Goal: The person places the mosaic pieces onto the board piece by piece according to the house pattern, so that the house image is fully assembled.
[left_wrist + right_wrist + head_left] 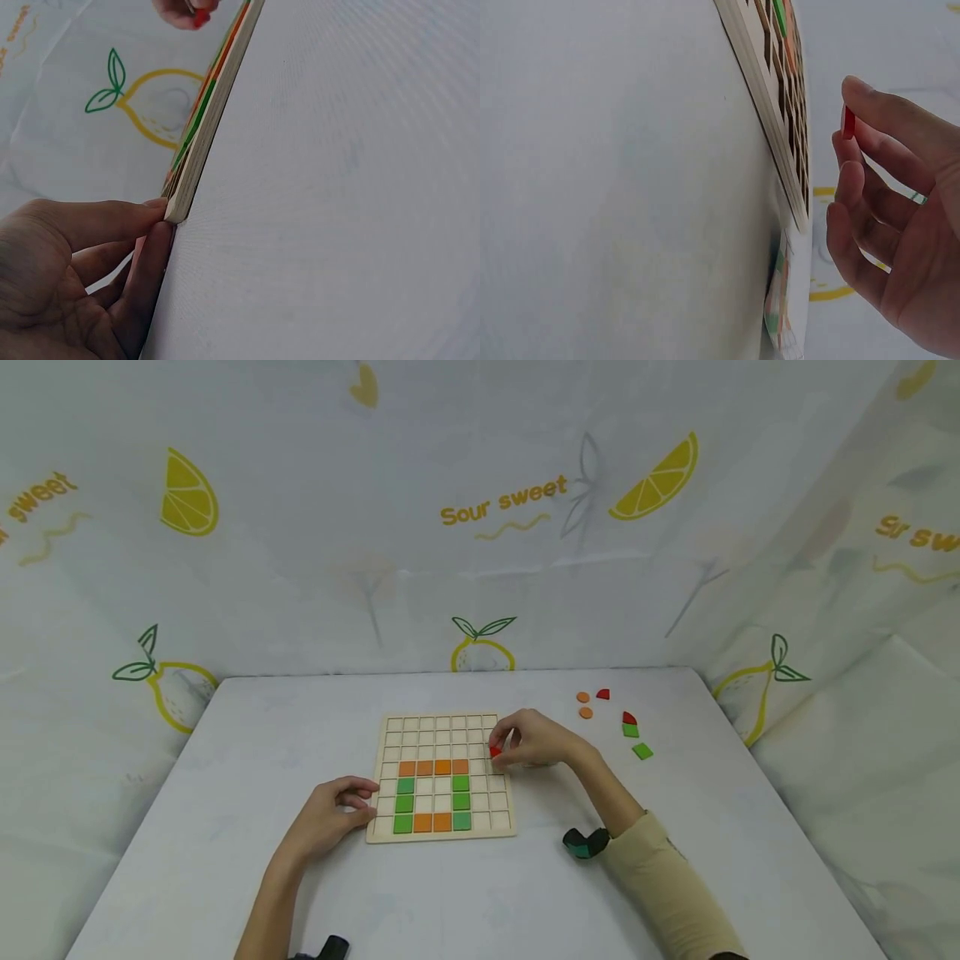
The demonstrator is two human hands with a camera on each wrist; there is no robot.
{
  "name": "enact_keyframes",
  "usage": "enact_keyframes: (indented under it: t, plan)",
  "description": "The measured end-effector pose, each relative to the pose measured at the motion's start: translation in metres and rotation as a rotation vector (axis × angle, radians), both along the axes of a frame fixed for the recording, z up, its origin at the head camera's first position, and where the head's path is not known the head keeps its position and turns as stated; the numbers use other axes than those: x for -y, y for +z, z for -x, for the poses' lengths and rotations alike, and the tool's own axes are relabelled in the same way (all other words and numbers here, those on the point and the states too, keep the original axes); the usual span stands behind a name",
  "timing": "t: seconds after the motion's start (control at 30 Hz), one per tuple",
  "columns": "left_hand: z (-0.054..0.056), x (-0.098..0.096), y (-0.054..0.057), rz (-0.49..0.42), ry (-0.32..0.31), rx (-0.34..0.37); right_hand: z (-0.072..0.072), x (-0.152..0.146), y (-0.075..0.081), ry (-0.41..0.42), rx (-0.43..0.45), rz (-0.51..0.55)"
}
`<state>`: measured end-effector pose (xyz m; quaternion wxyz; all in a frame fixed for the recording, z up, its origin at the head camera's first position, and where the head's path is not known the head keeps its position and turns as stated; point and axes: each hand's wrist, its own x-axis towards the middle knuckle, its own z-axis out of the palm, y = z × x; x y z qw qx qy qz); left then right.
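A square wooden grid board [424,786] lies on the table, with orange and green square tiles set in a rectangular ring in its cells. My left hand [332,814] is at the board's left edge; in the left wrist view, its thumb and a finger [154,247] pinch the board's corner. Above the right side of the grid, my right hand [534,739] pinches a small red piece [848,124] between thumb and fingertip. That piece shows edge-on in the right wrist view, so its full outline is hidden.
Right of the board lie two orange discs [585,712], red quarter-round pieces [603,694] and green tiles [642,751]. A patterned paper [777,300] sits beside the board's right edge, mostly behind the right hand in the head view. A lemon-print curtain [322,543] surrounds the table [480,902].
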<state>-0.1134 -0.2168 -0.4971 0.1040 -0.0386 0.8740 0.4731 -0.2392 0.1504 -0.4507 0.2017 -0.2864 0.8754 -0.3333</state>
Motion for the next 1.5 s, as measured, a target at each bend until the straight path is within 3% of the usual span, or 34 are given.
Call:
enact_keyframes:
  t: [0.3, 0.83, 1.1, 1.5]
  plan:
    - [0.0, 0.0, 0.001, 0.007, -0.011, -0.022, -0.002, 0.03, -0.009, 0.08, -0.067, -0.083]
    - [0.0, 0.002, 0.004, 0.014, -0.016, -0.025, -0.008, 0.042, -0.01, 0.006, -0.103, -0.159]
    - [0.0, 0.002, 0.002, 0.008, -0.022, -0.031, -0.012, 0.042, -0.002, 0.017, -0.131, -0.246]
    - [-0.003, 0.001, 0.0, -0.001, -0.019, -0.028, -0.014, 0.045, -0.004, 0.039, -0.142, -0.265]
